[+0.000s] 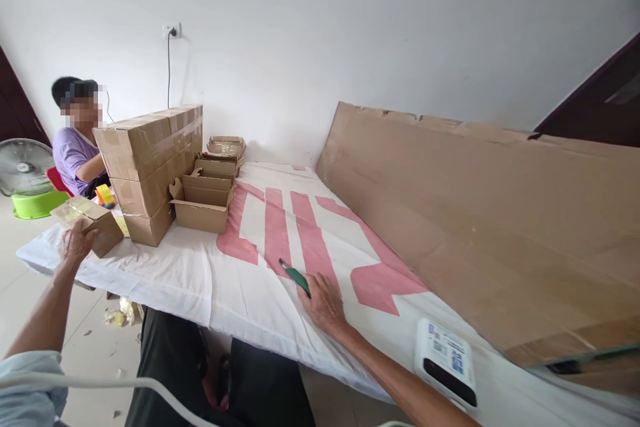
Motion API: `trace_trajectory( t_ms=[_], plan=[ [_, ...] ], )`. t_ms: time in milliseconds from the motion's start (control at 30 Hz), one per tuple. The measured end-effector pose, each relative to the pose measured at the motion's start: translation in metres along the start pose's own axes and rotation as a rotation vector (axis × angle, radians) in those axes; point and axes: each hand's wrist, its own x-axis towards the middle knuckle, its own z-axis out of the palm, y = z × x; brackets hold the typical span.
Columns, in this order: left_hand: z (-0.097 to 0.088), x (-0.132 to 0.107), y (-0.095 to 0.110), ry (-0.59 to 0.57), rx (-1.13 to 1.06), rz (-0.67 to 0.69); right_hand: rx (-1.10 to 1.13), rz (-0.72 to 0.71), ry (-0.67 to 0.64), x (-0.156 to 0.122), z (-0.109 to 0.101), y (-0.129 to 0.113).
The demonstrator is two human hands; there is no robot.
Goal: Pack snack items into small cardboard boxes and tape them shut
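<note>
At the left end of the table, my left hand point(77, 241) grips the near side of a taped cardboard box point(107, 230), fingers over its edge. The box sits by a stack of closed boxes point(150, 173). My right hand point(323, 300) rests low over the cloth, wrapped round a green utility knife point(297, 277) whose tip points to the far left. Between my hands and farther back stand open cardboard boxes point(203, 217) in a row.
A large cardboard sheet point(465, 227) leans along the right side. A white device point(445, 360) lies on the cloth-covered table point(185, 267). An orange tape dispenser point(105, 195) is behind my left hand's box. A person point(75, 147) sits at the far left, near a fan point(25, 167).
</note>
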Motion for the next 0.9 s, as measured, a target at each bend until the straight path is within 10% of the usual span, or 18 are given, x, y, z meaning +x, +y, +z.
trace_trajectory(
  t_ms=[267, 567, 767, 900],
  plan=[
    [-0.001, -0.036, 0.001, 0.008, 0.098, 0.048, 0.003, 0.015, -0.009, -0.001, 0.000, -0.001],
    [0.019, -0.135, 0.037, 0.104, 0.173, 0.273, 0.003, 0.011, -0.006, -0.001, -0.002, -0.001],
    [-0.009, -0.079, 0.023, 0.178, -0.066, 0.100, 0.011, 0.004, 0.019, 0.001, -0.004, -0.004],
    [-0.009, -0.028, 0.004, -0.012, -0.334, 0.020, 0.011, 0.014, 0.030, 0.003, -0.002, -0.005]
  ],
)
